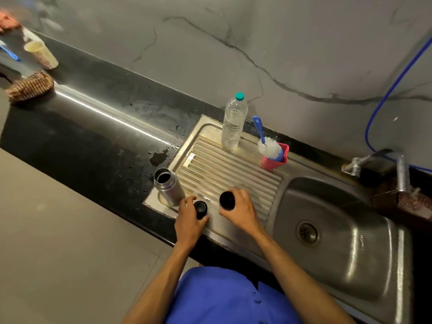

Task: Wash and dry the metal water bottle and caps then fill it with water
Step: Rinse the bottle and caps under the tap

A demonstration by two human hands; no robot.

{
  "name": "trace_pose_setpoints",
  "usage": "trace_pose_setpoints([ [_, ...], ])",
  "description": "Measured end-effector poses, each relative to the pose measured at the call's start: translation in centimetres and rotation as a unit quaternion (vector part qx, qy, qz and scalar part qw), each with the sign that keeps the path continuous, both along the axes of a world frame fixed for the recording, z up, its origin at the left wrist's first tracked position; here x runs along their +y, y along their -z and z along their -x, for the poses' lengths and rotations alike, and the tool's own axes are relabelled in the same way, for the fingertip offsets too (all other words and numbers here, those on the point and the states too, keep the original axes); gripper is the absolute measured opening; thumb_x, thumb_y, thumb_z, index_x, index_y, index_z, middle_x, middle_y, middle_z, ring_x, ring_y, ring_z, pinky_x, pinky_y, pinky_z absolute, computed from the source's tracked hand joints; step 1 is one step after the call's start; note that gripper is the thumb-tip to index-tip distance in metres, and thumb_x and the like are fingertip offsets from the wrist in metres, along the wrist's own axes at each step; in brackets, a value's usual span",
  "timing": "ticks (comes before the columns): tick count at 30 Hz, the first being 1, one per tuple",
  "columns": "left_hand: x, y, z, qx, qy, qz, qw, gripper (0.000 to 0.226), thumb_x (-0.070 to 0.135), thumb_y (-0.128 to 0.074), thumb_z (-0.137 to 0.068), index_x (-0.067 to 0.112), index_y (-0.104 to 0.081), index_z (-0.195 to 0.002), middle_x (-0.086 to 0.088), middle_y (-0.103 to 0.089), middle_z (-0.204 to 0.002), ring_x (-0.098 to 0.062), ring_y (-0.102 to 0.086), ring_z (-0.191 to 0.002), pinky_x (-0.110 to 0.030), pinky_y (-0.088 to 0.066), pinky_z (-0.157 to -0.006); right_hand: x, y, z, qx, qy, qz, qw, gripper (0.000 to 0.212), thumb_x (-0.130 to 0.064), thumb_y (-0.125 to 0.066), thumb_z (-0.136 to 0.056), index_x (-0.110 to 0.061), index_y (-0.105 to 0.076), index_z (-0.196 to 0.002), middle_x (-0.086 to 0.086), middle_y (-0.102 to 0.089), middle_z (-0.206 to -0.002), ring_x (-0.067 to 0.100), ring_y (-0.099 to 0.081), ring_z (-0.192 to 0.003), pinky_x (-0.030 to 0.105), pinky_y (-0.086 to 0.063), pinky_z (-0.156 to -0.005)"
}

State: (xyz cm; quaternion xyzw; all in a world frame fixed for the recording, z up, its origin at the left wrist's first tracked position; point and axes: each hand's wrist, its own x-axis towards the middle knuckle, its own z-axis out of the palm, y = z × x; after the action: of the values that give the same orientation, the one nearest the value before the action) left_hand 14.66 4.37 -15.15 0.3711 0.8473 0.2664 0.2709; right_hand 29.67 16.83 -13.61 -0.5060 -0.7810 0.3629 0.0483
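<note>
The metal water bottle (167, 186) stands upright and uncapped at the near left corner of the steel drainboard (233, 169). Just to its right, my left hand (189, 218) grips a small black inner cap (200, 208). My right hand (240, 208) holds a larger black outer cap (227, 200) over the ribbed drainboard. Both caps sit close together near the drainboard's front edge.
A clear plastic water bottle (233, 123) with a teal cap stands at the back of the drainboard. A bottle brush (268, 143) leans in a red holder (274, 160). The sink basin (339, 230) and tap (397, 169) lie to the right. Water puddles mark the black counter (93, 136); cups stand far left.
</note>
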Motion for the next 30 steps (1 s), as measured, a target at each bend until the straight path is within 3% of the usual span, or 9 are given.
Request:
trace_pose_setpoints([
  [3,-0.4,-0.2,-1.7,0.023,-0.002,-0.015,1.0,0.076,0.033,-0.087,-0.081,0.023,-0.042,-0.141,-0.004,-0.042,-0.145,-0.026,-0.061,-0.116,-0.043,-0.058,-0.091,2.0,-0.9,-4.4,0.078,0.118,0.036,0.989,0.052,-0.022,-0.087,-0.071,-0.033,-0.058,-0.112,-0.002,-0.044,-0.113,0.002,-0.053,-0.089,0.011,-0.045,-0.073],
  [6,-0.4,-0.5,-3.9,0.03,0.005,-0.038,0.999,0.077,0.029,-0.085,-0.082,0.022,-0.041,-0.144,-0.004,-0.038,-0.143,-0.026,-0.06,-0.114,-0.04,-0.06,-0.089,3.6,-1.2,-10.2,0.142,0.218,0.065,0.963,0.045,-0.01,-0.086,-0.073,-0.034,-0.063,-0.104,-0.004,-0.054,-0.109,0.01,-0.063,-0.089,0.014,-0.053,-0.062],
  [12,1.6,-1.2,-8.1,0.086,-0.003,-0.024,0.996,0.073,0.033,-0.083,-0.081,0.016,-0.045,-0.141,-0.01,-0.038,-0.142,-0.031,-0.055,-0.117,-0.043,-0.056,-0.089,5.0,-0.3,-22.7,0.167,0.395,0.101,0.898,0.051,-0.035,-0.092,-0.067,-0.028,-0.062,-0.108,0.004,-0.075,-0.097,0.016,-0.071,-0.076,0.031,-0.055,-0.055],
  [15,2.4,-1.4,-10.2,0.106,-0.003,-0.008,0.994,0.069,0.029,-0.082,-0.082,0.014,-0.047,-0.139,-0.015,-0.04,-0.144,-0.035,-0.053,-0.122,-0.045,-0.052,-0.091,5.9,-0.1,-27.8,0.185,0.419,0.12,0.881,0.062,-0.044,-0.091,-0.061,-0.024,-0.063,-0.112,0.008,-0.075,-0.1,0.014,-0.071,-0.075,0.031,-0.055,-0.056],
  [19,2.9,-1.1,-15.2,0.117,0.066,-0.017,0.991,0.056,0.033,-0.078,-0.086,0.016,-0.054,-0.133,-0.009,-0.051,-0.133,-0.029,-0.058,-0.111,-0.044,-0.055,-0.087,7.3,-0.7,-33.4,0.209,0.452,0.129,0.858,0.05,-0.027,-0.09,-0.073,-0.024,-0.064,-0.115,-0.003,-0.068,-0.103,0.014,-0.068,-0.09,0.037,-0.061,-0.076],
  [22,3.1,-0.3,-19.2,0.059,0.134,-0.009,0.989,0.044,0.039,-0.071,-0.09,0.025,-0.056,-0.128,0.002,-0.059,-0.124,-0.019,-0.061,-0.105,-0.041,-0.056,-0.087,8.8,-0.1,-35.6,0.228,0.459,0.166,0.842,0.059,-0.015,-0.091,-0.067,-0.016,-0.064,-0.12,0.009,-0.07,-0.11,0.021,-0.069,-0.093,0.041,-0.061,-0.082],
  [24,3.8,-0.1,-21.6,0.008,0.17,0.006,0.985,0.039,0.044,-0.069,-0.092,0.03,-0.056,-0.125,0.009,-0.061,-0.12,-0.012,-0.063,-0.099,-0.039,-0.058,-0.083,9.9,-0.3,-36.5,0.255,0.467,0.206,0.821,0.071,-0.023,-0.093,-0.059,-0.011,-0.064,-0.123,0.013,-0.073,-0.109,0.023,-0.071,-0.09,0.039,-0.061,-0.078],
  [27,5.0,0.0,-23.9,-0.051,0.22,0.009,0.974,0.033,0.038,-0.072,-0.092,0.028,-0.058,-0.12,0.011,-0.066,-0.11,-0.006,-0.067,-0.087,-0.039,-0.061,-0.079,11.1,-0.8,-36.5,0.224,0.461,0.16,0.843,0.056,-0.02,-0.092,-0.066,-0.02,-0.066,-0.116,0.003,-0.072,-0.102,0.019,-0.07,-0.092,0.036,-0.059,-0.079],
  [30,6.0,-0.4,-25.6,-0.071,0.236,0.003,0.969,0.032,0.028,-0.074,-0.093,0.021,-0.06,-0.121,0.008,-0.069,-0.102,-0.004,-0.068,-0.084,-0.036,-0.061,-0.078,12.3,-0.8,-36.2,0.275,0.474,0.178,0.817,0.047,-0.016,-0.089,-0.07,-0.023,-0.067,-0.111,0.005,-0.072,-0.107,0.022,-0.07,-0.097,0.043,-0.061,-0.088],
])
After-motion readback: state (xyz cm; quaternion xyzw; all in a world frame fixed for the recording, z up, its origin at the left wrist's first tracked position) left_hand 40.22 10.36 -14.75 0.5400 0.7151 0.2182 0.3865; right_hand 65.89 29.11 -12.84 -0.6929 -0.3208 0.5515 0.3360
